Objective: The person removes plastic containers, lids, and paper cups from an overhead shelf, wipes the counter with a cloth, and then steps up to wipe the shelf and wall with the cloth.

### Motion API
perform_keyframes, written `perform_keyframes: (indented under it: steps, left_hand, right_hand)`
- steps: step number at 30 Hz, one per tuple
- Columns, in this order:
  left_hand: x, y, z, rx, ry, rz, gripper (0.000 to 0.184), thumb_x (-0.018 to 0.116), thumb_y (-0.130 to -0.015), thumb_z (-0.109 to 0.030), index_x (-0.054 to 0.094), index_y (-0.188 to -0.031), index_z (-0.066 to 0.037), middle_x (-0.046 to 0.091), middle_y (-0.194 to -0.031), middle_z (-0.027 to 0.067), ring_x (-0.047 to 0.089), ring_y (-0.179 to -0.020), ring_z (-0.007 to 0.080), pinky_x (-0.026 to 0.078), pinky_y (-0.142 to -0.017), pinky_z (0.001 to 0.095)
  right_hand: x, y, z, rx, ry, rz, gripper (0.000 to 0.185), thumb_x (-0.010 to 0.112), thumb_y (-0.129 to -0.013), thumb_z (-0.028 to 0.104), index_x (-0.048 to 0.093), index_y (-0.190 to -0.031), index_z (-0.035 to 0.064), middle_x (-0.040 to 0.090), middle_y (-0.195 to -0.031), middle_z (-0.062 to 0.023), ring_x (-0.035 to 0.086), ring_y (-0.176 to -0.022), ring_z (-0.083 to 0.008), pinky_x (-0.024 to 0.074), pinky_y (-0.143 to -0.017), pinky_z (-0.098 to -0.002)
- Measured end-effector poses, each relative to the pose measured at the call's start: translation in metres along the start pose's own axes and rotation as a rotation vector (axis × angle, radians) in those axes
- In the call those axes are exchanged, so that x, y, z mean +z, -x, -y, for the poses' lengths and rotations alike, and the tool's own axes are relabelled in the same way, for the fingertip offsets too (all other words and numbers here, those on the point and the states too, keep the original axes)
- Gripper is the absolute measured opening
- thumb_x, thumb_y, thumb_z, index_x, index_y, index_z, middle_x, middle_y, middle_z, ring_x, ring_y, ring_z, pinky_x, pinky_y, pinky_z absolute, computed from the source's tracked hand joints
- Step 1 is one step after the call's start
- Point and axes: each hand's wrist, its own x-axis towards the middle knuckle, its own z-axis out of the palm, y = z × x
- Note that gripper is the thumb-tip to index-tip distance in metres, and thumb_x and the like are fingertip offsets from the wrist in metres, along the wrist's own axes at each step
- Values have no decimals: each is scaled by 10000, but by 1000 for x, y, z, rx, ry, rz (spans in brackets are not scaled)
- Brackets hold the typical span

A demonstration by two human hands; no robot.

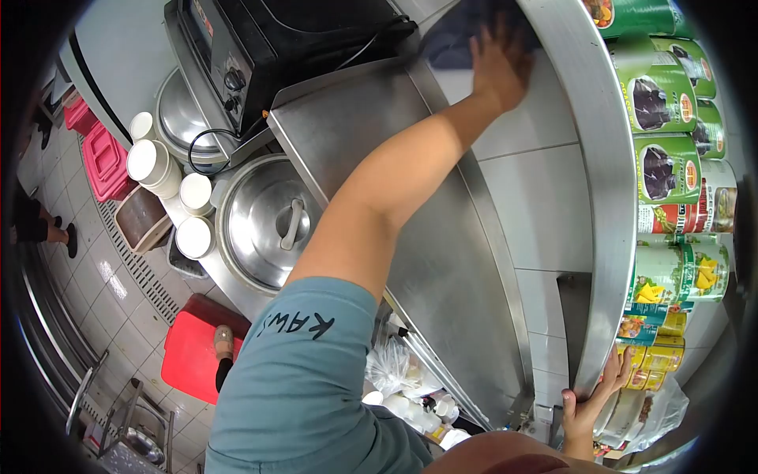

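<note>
My left hand (500, 67), slightly blurred, lies with fingers spread on a dark blue cloth (450, 39) against the white tiled wall (525, 189) at the top. That arm, in a grey-green sleeve, stretches over a bare metal surface (450, 292). At the lower right, my right hand (588, 407) grips the metal shelf (612, 197) at its edge, thumb on one side and fingers on the other. Green-labelled cans (667, 170) and yellow cans (654, 358) line the shelf beyond it.
A black oven (276, 55) is at the upper left. Near it are a lidded metal pot (264, 225) and stacked white tubs (154, 167). A red stool (185, 347) stands on the tiled floor; other people's feet show at the left and beside the stool. Plastic bags (395, 367) lie below the metal surface.
</note>
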Motion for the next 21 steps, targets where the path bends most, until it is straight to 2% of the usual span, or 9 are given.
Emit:
perform_keyframes:
  steps: [6,9,12,13,15,16,18,19,21]
  left_hand:
    - [-21,1,10,-243,285,-82,620,427,-1051,-375,316,-1560,-38,192,-1644,279,179,-1505,503,198,-1206,636]
    - [-38,2,40,-375,362,-61,622,425,-1056,-383,348,-1530,12,157,-1646,299,173,-1499,518,218,-1204,620]
    - [-42,2,41,-376,468,-83,633,415,-1059,-399,377,-1488,65,154,-1629,335,174,-1492,527,212,-1214,590]
    - [-22,4,34,-375,471,-88,633,415,-1059,-399,377,-1488,65,154,-1629,335,174,-1492,527,212,-1214,590]
    - [28,14,21,-522,224,-174,633,417,-1058,-399,404,-1454,95,198,-1600,360,198,-1485,523,207,-1215,581]
    - [8,26,12,-519,218,-177,633,417,-1058,-399,404,-1454,95,198,-1600,360,198,-1485,523,207,-1215,581]
    - [-38,62,-11,-546,450,47,636,420,-1055,-397,410,-1446,104,254,-1568,369,230,-1478,515,204,-1211,593]
    - [-36,62,-3,-543,453,47,636,420,-1055,-397,410,-1446,104,254,-1568,369,230,-1478,515,204,-1211,593]
    - [-32,57,18,-373,205,-23,578,424,-1053,-367,433,-1377,111,256,-1566,364,268,-1448,539,220,-1199,601]
  right_hand:
    - [-4,1,4,18,0,13,923,521,-925,736,371,-1539,62,431,-1557,-226,205,-1494,-478,149,-1201,-613]
    - [-3,1,1,14,-10,8,928,522,-925,736,371,-1538,55,435,-1554,-230,199,-1496,-477,146,-1201,-610]
    - [-2,1,4,9,-16,7,932,526,-925,733,371,-1537,47,437,-1552,-235,192,-1498,-474,148,-1201,-605]
    - [-2,0,5,11,-14,-1,933,528,-926,730,371,-1537,43,436,-1552,-236,190,-1499,-473,152,-1201,-603]
    - [-3,-1,5,7,-23,-7,933,532,-926,728,370,-1536,41,437,-1551,-236,189,-1499,-472,154,-1201,-601]
    - [-2,-1,5,6,-32,-10,933,536,-926,725,370,-1536,39,437,-1550,-235,189,-1500,-470,157,-1201,-600]
    - [-1,-1,6,8,-43,-12,932,539,-926,724,371,-1536,40,440,-1548,-236,187,-1501,-470,158,-1201,-599]
    - [-2,0,5,13,-45,-6,931,542,-925,723,372,-1535,41,442,-1545,-238,186,-1502,-469,159,-1201,-598]
    - [0,-3,5,12,-52,-17,932,545,-923,723,371,-1535,42,445,-1541,-241,189,-1502,-470,159,-1201,-599]
